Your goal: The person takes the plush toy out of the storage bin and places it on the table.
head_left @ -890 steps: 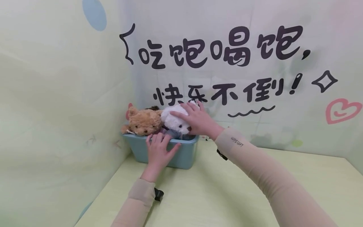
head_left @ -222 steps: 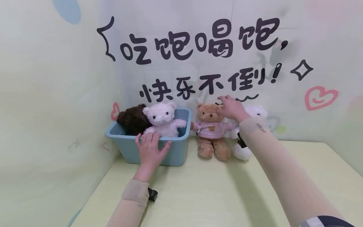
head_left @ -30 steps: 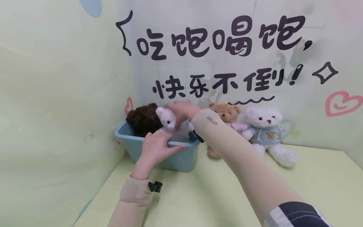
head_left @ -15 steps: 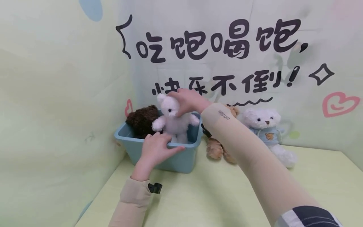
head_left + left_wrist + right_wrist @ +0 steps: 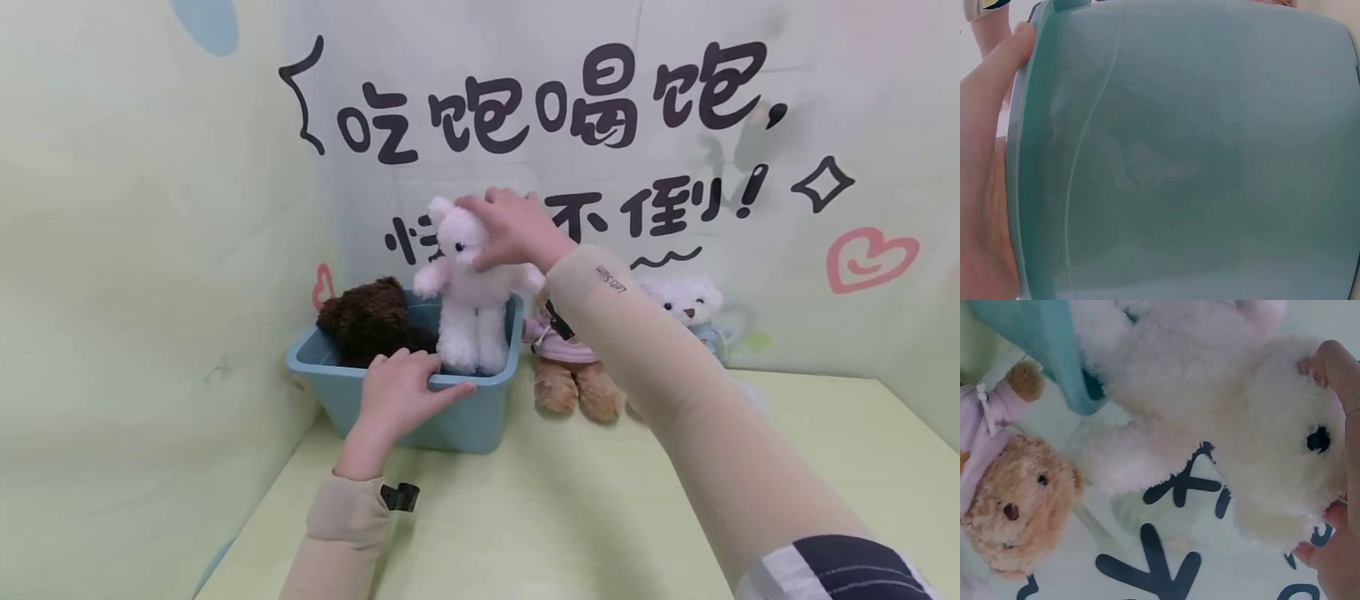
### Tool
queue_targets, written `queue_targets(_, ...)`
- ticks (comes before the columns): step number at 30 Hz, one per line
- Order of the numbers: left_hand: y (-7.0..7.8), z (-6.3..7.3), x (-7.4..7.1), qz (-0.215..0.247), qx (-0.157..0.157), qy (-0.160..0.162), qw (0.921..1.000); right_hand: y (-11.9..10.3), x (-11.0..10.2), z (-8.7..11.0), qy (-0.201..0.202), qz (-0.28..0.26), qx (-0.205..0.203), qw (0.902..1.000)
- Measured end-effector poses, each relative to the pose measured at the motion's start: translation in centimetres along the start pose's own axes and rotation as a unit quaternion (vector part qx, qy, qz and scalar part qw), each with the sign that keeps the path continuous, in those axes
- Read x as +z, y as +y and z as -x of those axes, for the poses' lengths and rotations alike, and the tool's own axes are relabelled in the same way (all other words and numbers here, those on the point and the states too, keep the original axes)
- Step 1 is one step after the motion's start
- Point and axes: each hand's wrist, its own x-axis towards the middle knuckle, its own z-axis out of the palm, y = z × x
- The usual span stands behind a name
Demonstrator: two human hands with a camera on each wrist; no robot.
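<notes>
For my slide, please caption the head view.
Right hand holds a white plush bear by the head; left hand grips a rectangular blue plastic bin by the rim.

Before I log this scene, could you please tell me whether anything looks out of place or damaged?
Nothing looks spilled or damaged. Slightly odd is the dark brown plush, at the left end of the blue bin with no face showing, whereas the pale bear in the right hand is upright.

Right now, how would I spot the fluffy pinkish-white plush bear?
Find the light-blue plastic bin on the pale yellow table. At its opening, the person's right hand grips the pinkish-white plush bear by the head. Unlike the tan plush bear in pink and white plush bear in blue, it wears no clothes.
</notes>
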Motion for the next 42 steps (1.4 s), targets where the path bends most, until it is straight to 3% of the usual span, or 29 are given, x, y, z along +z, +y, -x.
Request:
queue_targets(7, 0.1, 0.0, 0.1, -0.004, -0.002, -0.012, 0.9999, 1.3, 1.3, 0.7, 0.025, -0.048, 0.068, 0.9962)
queue_targets(15, -0.1, 0.0, 0.0, -0.007, 0.000, -0.003, 1.0000, 1.4, 2.9, 0.7, 0.068, -0.036, 0.103, 0.9917)
queue_targets(20, 0.0, -0.2, -0.2, -0.003, 0.001, 0.003, 1.0000, 1.3, 3.8, 0.7, 0.104, -0.029, 0.101, 0.9890)
queue_targets(23, -0.1, -0.2, -0.1, -0.004, 0.002, 0.000, 1.0000, 1.2, 3.8, 0.7, 0.124, -0.014, 0.078, 0.9891)
queue_targets(31, 0.1, -0.2, -0.3, -0.005, -0.007, -0.002, 1.0000, 1.4, 2.1, 0.4, 0.172, 0.046, 0.015, 0.9839)
queue_targets(42, 0.1, -0.2, 0.1, 0.002, -0.007, -0.004, 1.0000, 1.5, -2.5, 1.0, 0.187, 0.060, 0.035, 0.9799)
